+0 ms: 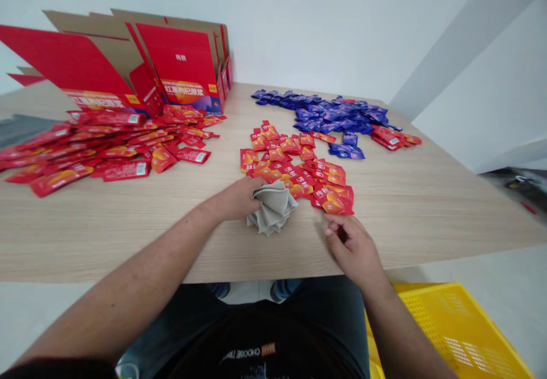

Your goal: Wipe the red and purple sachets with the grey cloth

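Observation:
My left hand (237, 198) grips a crumpled grey cloth (273, 208) on the wooden table (427, 208), right at the near edge of a pile of small red and orange sachets (299, 168). My right hand (352, 248) rests near the table's front edge, just below the pile's nearest sachet (337, 203). Its fingers are loosely curled and hold nothing.
A heap of blue sachets (329, 114) lies at the back right, with a few red ones (395, 137) beside it. Long red packets (98, 145) spread across the left. Flattened red cartons (179, 65) lean at the back left. A yellow crate (453, 327) stands on the floor at right.

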Demonstrator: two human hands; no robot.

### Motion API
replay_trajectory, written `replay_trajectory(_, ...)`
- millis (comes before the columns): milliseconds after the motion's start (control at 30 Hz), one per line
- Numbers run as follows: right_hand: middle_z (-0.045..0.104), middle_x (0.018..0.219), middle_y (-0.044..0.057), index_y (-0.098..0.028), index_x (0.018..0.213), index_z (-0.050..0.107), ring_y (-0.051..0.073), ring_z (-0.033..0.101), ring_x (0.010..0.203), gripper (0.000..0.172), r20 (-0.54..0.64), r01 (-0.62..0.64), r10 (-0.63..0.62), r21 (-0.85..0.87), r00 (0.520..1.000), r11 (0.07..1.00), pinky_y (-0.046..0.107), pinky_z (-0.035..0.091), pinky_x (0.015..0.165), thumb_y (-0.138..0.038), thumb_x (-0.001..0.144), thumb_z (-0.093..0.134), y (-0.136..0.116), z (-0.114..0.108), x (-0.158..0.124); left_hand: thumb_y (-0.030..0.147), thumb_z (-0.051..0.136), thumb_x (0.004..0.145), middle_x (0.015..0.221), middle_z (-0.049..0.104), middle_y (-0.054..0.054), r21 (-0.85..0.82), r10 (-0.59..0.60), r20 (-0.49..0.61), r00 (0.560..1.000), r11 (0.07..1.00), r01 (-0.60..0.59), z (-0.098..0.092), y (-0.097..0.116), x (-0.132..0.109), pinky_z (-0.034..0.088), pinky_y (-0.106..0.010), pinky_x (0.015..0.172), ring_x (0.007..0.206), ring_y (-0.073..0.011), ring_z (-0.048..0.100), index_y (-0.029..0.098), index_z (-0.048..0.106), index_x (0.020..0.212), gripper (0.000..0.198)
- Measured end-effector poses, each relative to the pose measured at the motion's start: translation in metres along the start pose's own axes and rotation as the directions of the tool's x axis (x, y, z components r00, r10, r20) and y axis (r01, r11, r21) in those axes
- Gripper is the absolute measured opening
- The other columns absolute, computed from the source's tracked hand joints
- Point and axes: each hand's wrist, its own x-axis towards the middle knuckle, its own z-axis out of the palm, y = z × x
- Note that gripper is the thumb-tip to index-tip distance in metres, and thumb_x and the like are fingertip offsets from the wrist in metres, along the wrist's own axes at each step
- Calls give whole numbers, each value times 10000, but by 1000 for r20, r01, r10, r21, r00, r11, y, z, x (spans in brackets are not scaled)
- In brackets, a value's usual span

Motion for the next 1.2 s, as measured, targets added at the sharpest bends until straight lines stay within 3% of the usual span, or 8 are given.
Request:
replay_trajectory(100,658,898,47,-265,1175,684,232,657,824,247,-15,-2,2,11,1000,1000,389,571,749,-355,960,601,0,1,2,79,478,652,1029,742,-40,-116,68,97,993,992,-57,-4,-6,-13,536,-327,902,1031,-219,688,214,743,899,386)
replay_trajectory(233,661,899,58,-240,1170,694,231,653,829,259,-14,34,-34,0,999,999,390,571,760,-348,953,601,-2,3,3,109,462,639,1186,723,-19,-166,88,87,992,983,-72,-7,-7,-30,504,-304,999,1150,-196,660,236,761,878,403)
replay_trajectory(400,660,897,62,-240,1145,700,235,650,822,245,-4,57,-57,0,998,998,400,573,761,-344,945,604,0,4,3,381,466,872,839,735,-56,-23,-233,-58,971,973,232,2,6,-29,536,-354,771,854,-239,693,212,654,752,279)
replay_trajectory(500,662,894,63,-241,1152,702,238,651,823,251,-12,65,-66,-8,998,998,406,573,764,-341,944,604,0,4,3,532,589,841,807,719,-77,121,-329,-185,926,927,354,13,13,-23,490,-369,662,775,-273,675,219,601,837,313)
replay_trajectory(600,666,896,64,-244,1160,701,241,654,821,259,-20,65,-65,-18,998,998,408,571,756,-351,945,602,0,4,3,445,700,787,926,729,-89,133,-298,-208,932,935,329,23,16,-22,480,-365,680,831,-285,684,228,571,1031,351)
replay_trajectory(767,673,879,68,-246,1149,710,250,645,813,269,-9,77,-78,-61,997,995,413,564,754,-378,949,588,0,0,1,312,677,802,1028,700,-65,-6,-216,-205,955,976,219,29,11,-28,492,-373,760,898,-263,668,242,552,1157,383)
replay_trajectory(967,690,886,69,-280,1151,724,273,644,827,291,-31,74,-76,-75,997,994,457,549,775,-439,935,611,5,-1,2,198,677,746,1069,680,-58,-137,-65,-203,977,990,37,26,-2,-29,491,-396,922,1016,-250,642,207,576,1114,381)
replay_trajectory(1200,667,893,72,-276,1164,710,265,634,810,289,-71,98,-100,-31,992,995,463,553,758,-439,944,617,1,-4,1,153,656,716,1078,657,-60,-286,-17,-207,978,957,-44,8,13,-29,493,-372,900,992,-227,618,168,597,1084,373)
